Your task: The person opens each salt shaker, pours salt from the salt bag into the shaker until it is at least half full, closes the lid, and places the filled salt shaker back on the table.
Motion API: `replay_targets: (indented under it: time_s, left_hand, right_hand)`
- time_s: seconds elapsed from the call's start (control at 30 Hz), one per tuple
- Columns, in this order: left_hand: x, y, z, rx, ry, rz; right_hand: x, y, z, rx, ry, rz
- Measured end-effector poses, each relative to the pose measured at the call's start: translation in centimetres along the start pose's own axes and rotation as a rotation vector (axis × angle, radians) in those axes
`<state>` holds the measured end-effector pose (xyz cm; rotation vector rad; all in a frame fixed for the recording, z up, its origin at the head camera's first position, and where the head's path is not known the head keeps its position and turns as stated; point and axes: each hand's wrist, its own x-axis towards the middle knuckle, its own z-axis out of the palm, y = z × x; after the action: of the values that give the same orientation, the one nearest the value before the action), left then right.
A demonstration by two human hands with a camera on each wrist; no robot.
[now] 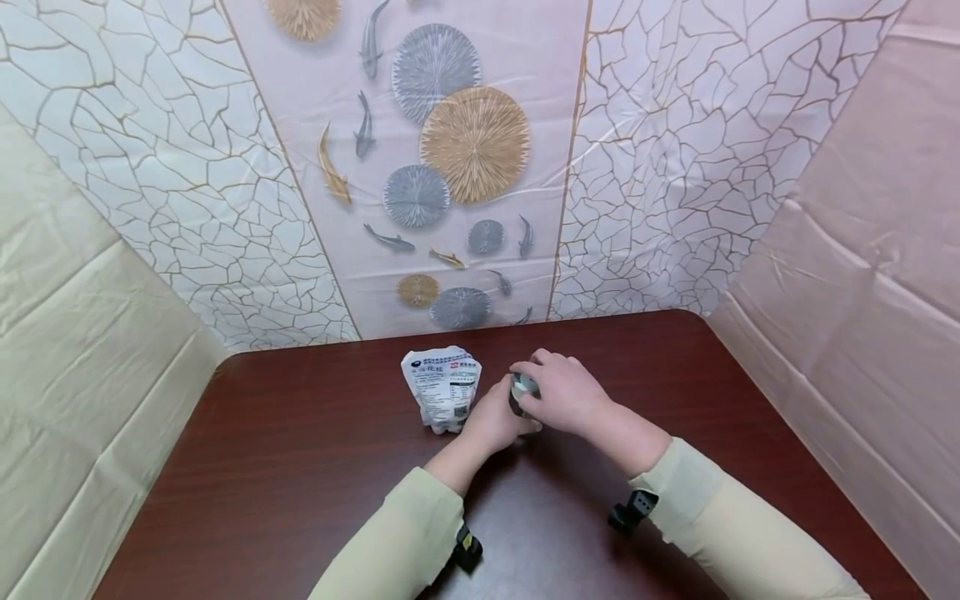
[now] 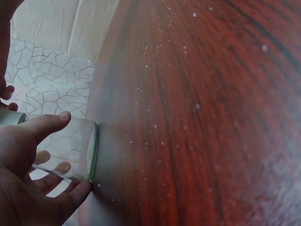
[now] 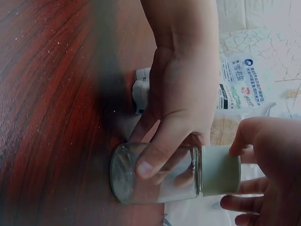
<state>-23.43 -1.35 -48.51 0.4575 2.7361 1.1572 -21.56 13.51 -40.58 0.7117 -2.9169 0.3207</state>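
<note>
The left hand (image 1: 498, 417) wraps the side of a clear glass jar (image 3: 164, 190), thumb on one face and fingers behind, a hold that seems meant to keep it steady and upright. The right hand (image 1: 566, 392) grips the pale green lid (image 3: 218, 172) at the top of the jar, fingers spread around its rim, which would suit turning or lifting; whether the lid sits tight cannot be told. The jar's base appears to rest on the dark red table (image 1: 300, 467), which likely takes its weight. Left of the jar, just past the left hand, a printed white pouch (image 1: 442, 387) stands upright, near enough to reach yet apart from the jar. Behind the jar rises a patterned wall covering (image 1: 645, 150).
</note>
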Motion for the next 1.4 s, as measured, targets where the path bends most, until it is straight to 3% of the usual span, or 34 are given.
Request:
replay_targets:
  time_s: [0.33,0.47,0.6,0.87,1.07,1.4]
  left_hand:
    - [0.1,0.0,0.2,0.041,0.011,0.010]
    - [0.0,0.0,0.2,0.038,0.020,-0.013]
    - [-0.1,0.1,0.1,0.023,0.020,-0.030]
    - [-0.2,0.2,0.2,0.003,0.026,-0.018]
    - [-0.2,0.1,0.3,-0.020,0.019,-0.015]
    - [0.0,-0.1,0.1,-0.014,0.020,0.009]
  right_hand:
    - [-0.1,0.8,-0.2,0.018,-0.029,-0.092]
    - [0.0,0.8,-0.3,0.025,-0.007,-0.053]
    - [0.4,0.6,-0.5,0.044,0.012,0.050]
    - [1.2,-0.2,-0.6,-0.023,-0.040,0.221]
    - [1.4,-0.6,-0.5,-0.076,-0.056,0.219]
    - [1.1,-0.7,-0.5,-0.064,-0.032,0.154]
